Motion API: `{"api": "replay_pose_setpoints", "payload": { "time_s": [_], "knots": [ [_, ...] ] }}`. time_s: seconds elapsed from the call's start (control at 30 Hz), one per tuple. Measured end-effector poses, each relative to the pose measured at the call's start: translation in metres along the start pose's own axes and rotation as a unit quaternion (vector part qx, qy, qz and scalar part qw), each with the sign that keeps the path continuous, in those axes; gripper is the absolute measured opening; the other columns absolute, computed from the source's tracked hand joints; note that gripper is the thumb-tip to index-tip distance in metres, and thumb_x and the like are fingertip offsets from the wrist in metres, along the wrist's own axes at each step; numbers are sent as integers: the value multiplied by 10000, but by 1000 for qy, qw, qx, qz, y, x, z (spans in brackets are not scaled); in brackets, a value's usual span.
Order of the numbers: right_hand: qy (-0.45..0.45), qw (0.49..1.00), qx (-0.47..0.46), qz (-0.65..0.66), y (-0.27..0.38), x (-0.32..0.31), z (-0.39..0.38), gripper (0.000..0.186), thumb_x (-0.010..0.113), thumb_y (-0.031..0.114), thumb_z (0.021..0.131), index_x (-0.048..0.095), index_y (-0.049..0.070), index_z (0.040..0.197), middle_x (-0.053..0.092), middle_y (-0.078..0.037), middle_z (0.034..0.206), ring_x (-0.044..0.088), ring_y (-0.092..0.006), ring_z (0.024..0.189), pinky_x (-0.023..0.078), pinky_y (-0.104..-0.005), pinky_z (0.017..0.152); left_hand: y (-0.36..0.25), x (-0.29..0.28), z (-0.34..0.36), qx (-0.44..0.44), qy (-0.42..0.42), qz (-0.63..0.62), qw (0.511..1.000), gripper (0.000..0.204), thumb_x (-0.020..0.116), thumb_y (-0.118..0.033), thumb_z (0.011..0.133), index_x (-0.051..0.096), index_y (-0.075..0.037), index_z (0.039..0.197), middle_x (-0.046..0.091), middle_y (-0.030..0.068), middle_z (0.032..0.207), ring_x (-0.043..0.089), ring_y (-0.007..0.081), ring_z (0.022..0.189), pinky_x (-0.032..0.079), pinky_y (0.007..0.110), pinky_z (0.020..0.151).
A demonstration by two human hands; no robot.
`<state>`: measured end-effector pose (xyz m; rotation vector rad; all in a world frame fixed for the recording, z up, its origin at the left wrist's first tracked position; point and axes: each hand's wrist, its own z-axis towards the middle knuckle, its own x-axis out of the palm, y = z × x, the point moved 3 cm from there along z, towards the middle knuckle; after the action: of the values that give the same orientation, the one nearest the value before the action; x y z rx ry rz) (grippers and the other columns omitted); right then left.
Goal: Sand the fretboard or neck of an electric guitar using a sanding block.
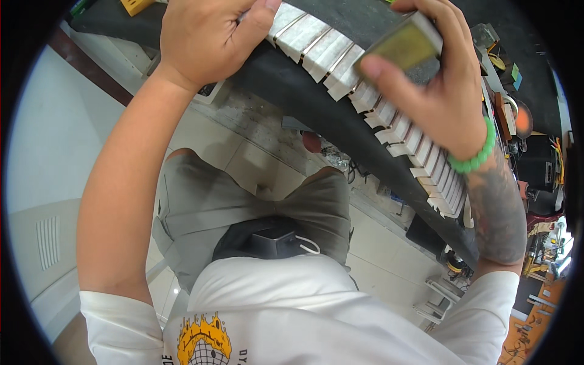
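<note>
A guitar neck (328,52) lies slantwise along the bench, its fretboard covered by strips of whitish masking tape with thin metal frets between them. Ragged tape ends hang over the near side. Around its upper-left end my left hand (210,36) is closed, thumb along the tape; its other fingers are partly cut off by the frame's top. My right hand (435,85) grips a rectangular block (404,45) with a yellowish face, held at the middle of the neck. Motion blurs the block and thumb, so I cannot tell whether the block touches the frets.
The bench edge wears a black mat (292,91). Small tools and coloured bits crowd its right side, near a round orange-centred item (523,118). A yellow object (135,6) sits at the far left. Below are a tiled floor (383,243) and a light-coloured stool (441,298).
</note>
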<state>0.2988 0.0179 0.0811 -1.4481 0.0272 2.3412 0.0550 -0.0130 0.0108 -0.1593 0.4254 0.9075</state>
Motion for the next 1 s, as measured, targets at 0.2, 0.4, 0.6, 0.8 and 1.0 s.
{"api": "replay_pose_setpoints", "payload": {
  "time_s": [0.2,0.4,0.6,0.8,1.0],
  "knots": [
    [-66,996,-18,63,40,-3,7,664,930,335,712,601,23,1197,520,-215,1229,552,-367,1194,490,-450,947,9,5,-4,-7,13,11,1000,236,570,-189,927,720,-33,830,718,132,843,663,318,795,487,420,747],
    [-92,986,-138,-29,17,0,-2,658,910,362,737,587,25,1201,503,-225,1256,549,-380,1165,485,-486,942,11,9,-5,-19,11,1,1000,258,556,-196,938,722,-27,835,717,135,839,666,312,790,486,415,758],
    [-19,999,-7,50,21,-3,-5,632,892,351,755,582,29,1201,540,-187,1188,546,-361,1162,474,-477,947,4,8,0,-18,13,3,1000,273,545,-202,950,719,-26,835,715,134,836,665,312,791,487,416,761],
    [-89,988,-95,87,19,3,-1,701,929,377,683,589,30,1189,557,-165,1149,536,-361,1165,476,-470,941,8,7,0,-36,37,-1,999,277,545,-209,957,717,-26,839,713,139,831,667,316,783,489,416,759],
    [-115,992,-45,8,0,16,-11,684,916,385,722,590,14,1194,554,-182,1151,551,-360,1143,484,-458,932,14,10,-3,-21,41,6,999,277,543,-206,956,717,-27,838,712,140,827,670,318,784,491,416,759]
  ]
}}
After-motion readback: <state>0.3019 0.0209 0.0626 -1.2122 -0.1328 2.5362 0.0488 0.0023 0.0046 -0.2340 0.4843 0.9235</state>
